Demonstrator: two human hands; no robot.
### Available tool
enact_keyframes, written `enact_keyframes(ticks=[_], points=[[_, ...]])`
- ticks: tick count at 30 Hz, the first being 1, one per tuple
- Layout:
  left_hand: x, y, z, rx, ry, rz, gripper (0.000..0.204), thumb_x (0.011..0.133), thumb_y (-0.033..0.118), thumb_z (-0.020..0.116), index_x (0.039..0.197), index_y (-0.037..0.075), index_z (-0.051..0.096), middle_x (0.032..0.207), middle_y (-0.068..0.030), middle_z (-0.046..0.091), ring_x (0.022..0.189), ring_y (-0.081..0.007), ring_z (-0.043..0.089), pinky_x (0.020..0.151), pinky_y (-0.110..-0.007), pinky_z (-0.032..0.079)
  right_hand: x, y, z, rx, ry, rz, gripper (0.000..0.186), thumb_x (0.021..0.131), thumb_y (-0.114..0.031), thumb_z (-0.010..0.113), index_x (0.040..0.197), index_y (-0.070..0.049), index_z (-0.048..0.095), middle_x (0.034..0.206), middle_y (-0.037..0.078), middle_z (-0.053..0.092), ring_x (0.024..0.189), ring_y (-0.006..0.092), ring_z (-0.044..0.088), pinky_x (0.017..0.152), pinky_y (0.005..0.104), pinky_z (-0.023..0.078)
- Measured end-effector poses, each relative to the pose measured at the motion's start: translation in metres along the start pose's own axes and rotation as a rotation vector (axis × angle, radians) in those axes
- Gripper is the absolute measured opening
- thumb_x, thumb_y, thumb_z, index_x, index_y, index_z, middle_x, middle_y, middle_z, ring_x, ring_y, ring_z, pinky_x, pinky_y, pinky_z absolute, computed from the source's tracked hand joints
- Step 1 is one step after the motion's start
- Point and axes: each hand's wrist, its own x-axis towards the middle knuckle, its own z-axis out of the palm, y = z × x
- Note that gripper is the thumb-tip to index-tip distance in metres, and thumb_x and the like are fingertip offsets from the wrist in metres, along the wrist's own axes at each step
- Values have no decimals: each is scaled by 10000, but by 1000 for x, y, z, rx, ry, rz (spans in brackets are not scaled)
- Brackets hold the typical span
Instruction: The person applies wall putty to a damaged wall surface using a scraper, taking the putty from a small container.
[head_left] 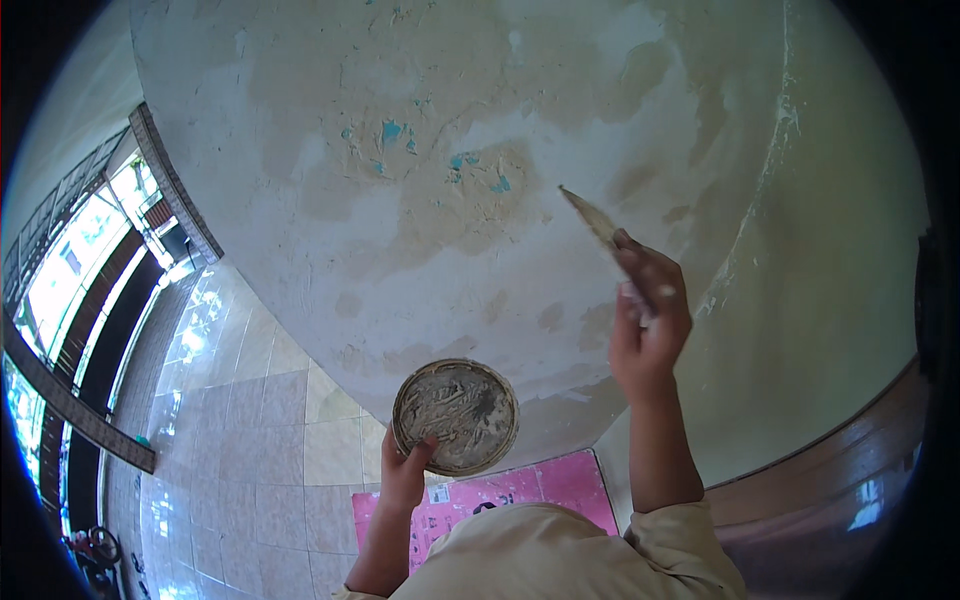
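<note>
At six o'clock, we grip one round, shallow dish (515, 418) of rough, ridged grey paste (465, 408) in our left hand (406, 476); at three o'clock, our right hand (652, 312) is closed around one tapered, blurred scraper (593, 216), tip toward eleven; turquoise flecks (391, 131) dot the blotchy, flaking wall (580, 90) at eleven; one pink sheet (570, 486) lies at six.

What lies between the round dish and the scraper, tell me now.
In the head view, only patchy wall shows between the dish and the scraper.
</note>
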Motion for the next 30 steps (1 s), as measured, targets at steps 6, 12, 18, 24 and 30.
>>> enact_keyframes(ticks=[6,12,18,24,30], points=[[0,-4,-10,-55,-11,-16,405,855,1,595,1243,-26,481,1156,-94,599,1070,-168,552,942,-317,432,-17,1,44,-306,-108,-6,435,825,-46,523,1171,-264,672,1321,66,559,1203,305,455,1002,428,318],[2,-10,-20,-79,10,-61,454,822,-74,548,1265,-16,467,1165,-112,592,1075,-203,574,938,-331,451,-24,12,74,-479,-2,27,441,838,-76,540,1169,-342,659,1389,40,500,1257,326,394,1013,519,215],[4,-8,-22,-113,-13,-83,450,819,-79,538,1259,-11,469,1160,-113,592,1069,-203,577,934,-332,455,-45,26,82,-585,33,95,474,816,-72,559,1148,-398,652,1415,14,463,1286,333,358,1020,557,155],[8,-13,-35,-103,-30,-101,447,815,-80,527,1253,-10,475,1153,-112,592,1065,-204,579,932,-335,462,-37,20,86,-587,100,67,502,798,-53,562,1142,-408,648,1394,7,479,1294,336,350,1021,565,147],[15,-10,-41,-91,-114,-88,395,853,-15,582,1238,-15,491,1161,-90,598,1073,-176,558,943,-326,434,-50,11,81,-572,88,125,520,791,-54,563,1166,-407,635,1421,24,460,1301,343,345,1020,561,154]])
